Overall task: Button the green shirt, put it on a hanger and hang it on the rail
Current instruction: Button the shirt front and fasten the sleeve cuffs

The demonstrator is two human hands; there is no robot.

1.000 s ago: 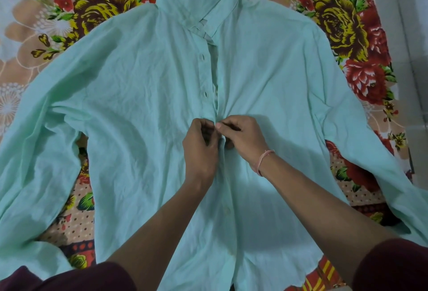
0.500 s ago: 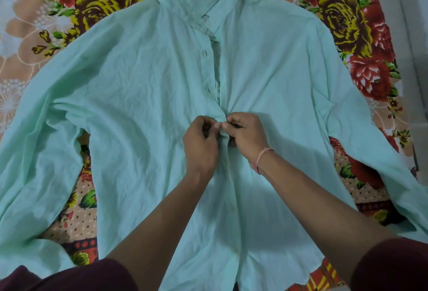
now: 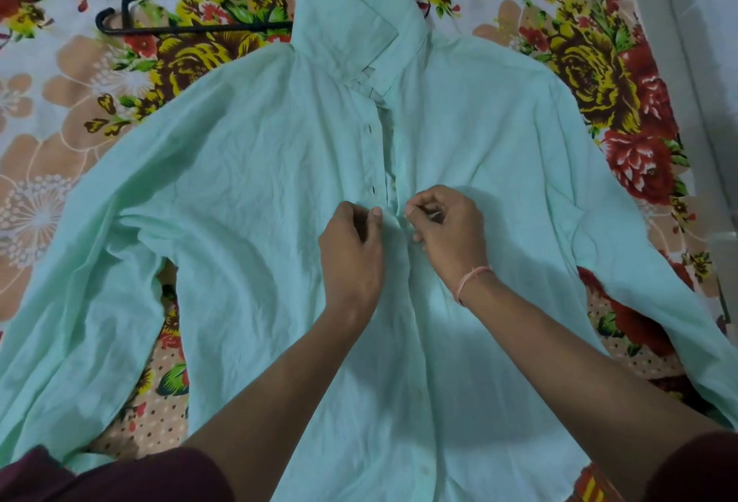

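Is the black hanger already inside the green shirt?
No. The black hanger lies on the floral bedsheet to the upper left of the green shirt, only its right end passing behind the collar.

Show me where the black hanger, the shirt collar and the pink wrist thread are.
black hanger (image 3: 191, 28): head view, on its lower bar.
shirt collar (image 3: 351, 18): head view, on the folded flap.
pink wrist thread (image 3: 471, 276): head view, on the strand across the right wrist.

Both my forearms reach forward, bare, sleeves pushed up near the elbows. My left hand is curled, thumb against bent fingers in a pinch. My right hand is curled likewise, fingertips pinched, just beside the left, not touching.
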